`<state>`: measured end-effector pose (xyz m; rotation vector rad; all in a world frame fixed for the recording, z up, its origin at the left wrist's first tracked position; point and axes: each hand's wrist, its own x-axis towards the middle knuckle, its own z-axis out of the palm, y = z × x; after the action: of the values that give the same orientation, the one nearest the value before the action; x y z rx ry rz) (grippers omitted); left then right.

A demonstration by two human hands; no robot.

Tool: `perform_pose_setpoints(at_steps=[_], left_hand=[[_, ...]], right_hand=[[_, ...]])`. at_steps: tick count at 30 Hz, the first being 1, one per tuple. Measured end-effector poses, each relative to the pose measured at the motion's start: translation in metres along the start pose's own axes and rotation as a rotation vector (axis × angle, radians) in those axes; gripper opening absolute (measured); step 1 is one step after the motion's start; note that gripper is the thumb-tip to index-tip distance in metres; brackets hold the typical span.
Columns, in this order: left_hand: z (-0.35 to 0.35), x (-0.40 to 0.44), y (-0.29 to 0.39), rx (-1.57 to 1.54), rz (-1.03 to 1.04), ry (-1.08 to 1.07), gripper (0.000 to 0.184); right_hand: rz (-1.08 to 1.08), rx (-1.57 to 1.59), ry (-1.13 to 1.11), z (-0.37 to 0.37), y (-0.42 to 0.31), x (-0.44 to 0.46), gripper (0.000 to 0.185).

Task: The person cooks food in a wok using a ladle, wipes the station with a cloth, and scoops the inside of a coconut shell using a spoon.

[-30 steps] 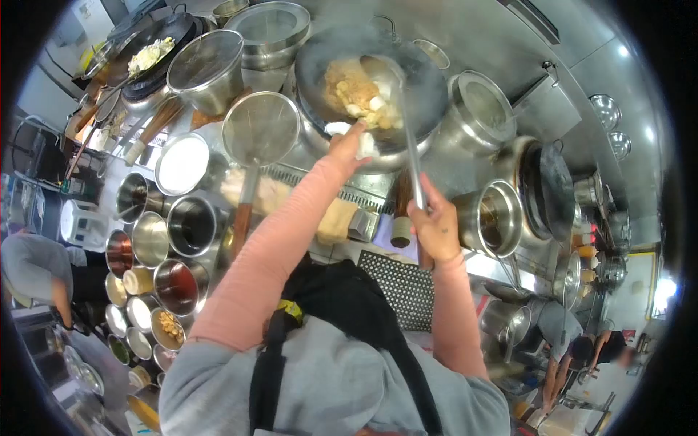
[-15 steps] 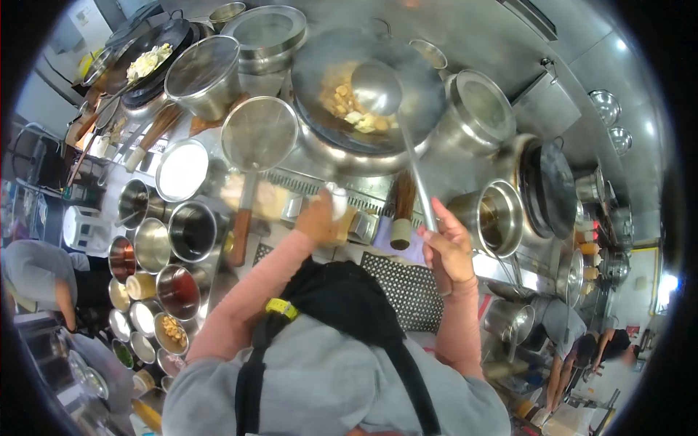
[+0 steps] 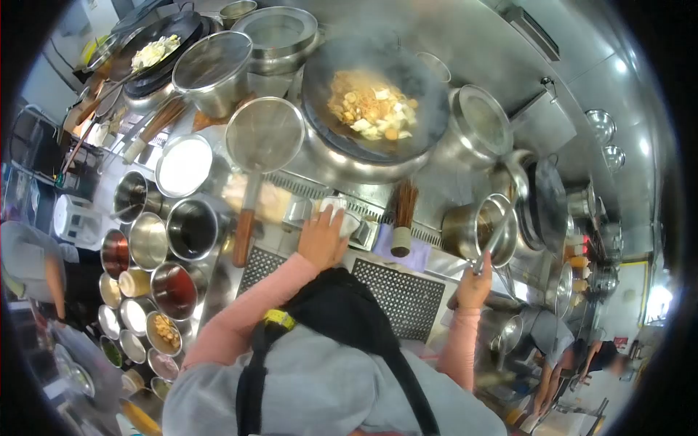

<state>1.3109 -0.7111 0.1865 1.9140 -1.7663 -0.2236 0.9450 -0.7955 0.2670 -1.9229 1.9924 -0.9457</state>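
"Holding what, that right hand [image 3: 474,285]?"

"A metal ladle [image 3: 502,232]. The grip is closed round its handle, and the bowl end is up near the far side of a steel pot [image 3: 458,229]."

"And the left hand [image 3: 322,240]?"

"Touching a white cloth [image 3: 351,221] at the front of the stove [image 3: 443,174]. Whether that grip is open or pinching, I cannot tell."

"Where's the food [image 3: 374,109]?"

"In the steaming wok [image 3: 320,87], pale chunks among browned bits. A bristle brush [image 3: 405,207] lies in front."
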Motion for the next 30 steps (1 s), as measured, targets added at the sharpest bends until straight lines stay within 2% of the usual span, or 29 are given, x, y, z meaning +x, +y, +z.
perform_pose_setpoints(at_steps=[4, 5, 6, 7, 8, 10, 11, 13, 16, 19, 22, 25, 30], left_hand=[[-0.006, -0.020, 0.007, -0.187, 0.029, 0.158, 0.053], [-0.009, -0.026, 0.009, -0.199, 0.019, 0.197, 0.051], [-0.011, -0.034, 0.011, -0.220, 0.001, 0.190, 0.050], [-0.012, -0.042, 0.016, -0.240, -0.024, 0.188, 0.048], [-0.011, -0.051, 0.021, -0.263, -0.054, 0.188, 0.047], [0.002, -0.069, 0.031, -0.285, -0.102, 0.172, 0.046], [0.008, -0.076, 0.040, -0.304, -0.120, 0.161, 0.045], [0.018, -0.093, 0.063, -0.304, -0.191, 0.102, 0.046], [0.024, -0.115, 0.091, -0.298, -0.264, 0.058, 0.048], [0.032, -0.151, 0.113, -0.309, -0.296, 0.043, 0.048], [0.019, -0.181, 0.124, -0.271, -0.350, 0.106, 0.046], [-0.003, -0.220, 0.133, -0.211, -0.502, 0.189, 0.044], [-0.004, -0.305, 0.131, -0.180, -0.711, 0.471, 0.044]], right_hand=[[-0.019, -0.152, -0.039, -0.015, 0.042, 0.000, 0.062], [-0.115, -0.085, -0.041, -0.005, 0.084, 0.007, 0.062], [-0.035, -0.104, -0.099, -0.016, 0.057, 0.002, 0.061], [-0.386, -0.091, 0.002, -0.002, 0.108, 0.015, 0.060], [-0.046, -0.006, -0.155, -0.020, 0.058, 0.007, 0.058], [-0.266, 0.002, -0.148, -0.005, 0.118, 0.026, 0.059], [-0.145, -0.134, -0.379, -0.022, 0.097, 0.030, 0.058], [-0.289, -0.447, -0.424, -0.040, 0.068, 0.022, 0.054], [-0.667, -0.156, -0.134, -0.049, 0.028, 0.007, 0.049], [-0.508, 0.399, -0.518, -0.049, -0.035, -0.019, 0.043], [-0.737, 0.323, -0.835, -0.023, -0.062, -0.041, 0.041], [-1.010, 0.447, -1.059, 0.001, -0.090, -0.082, 0.039], [-1.175, 0.394, -1.378, 0.020, -0.126, -0.156, 0.038]])
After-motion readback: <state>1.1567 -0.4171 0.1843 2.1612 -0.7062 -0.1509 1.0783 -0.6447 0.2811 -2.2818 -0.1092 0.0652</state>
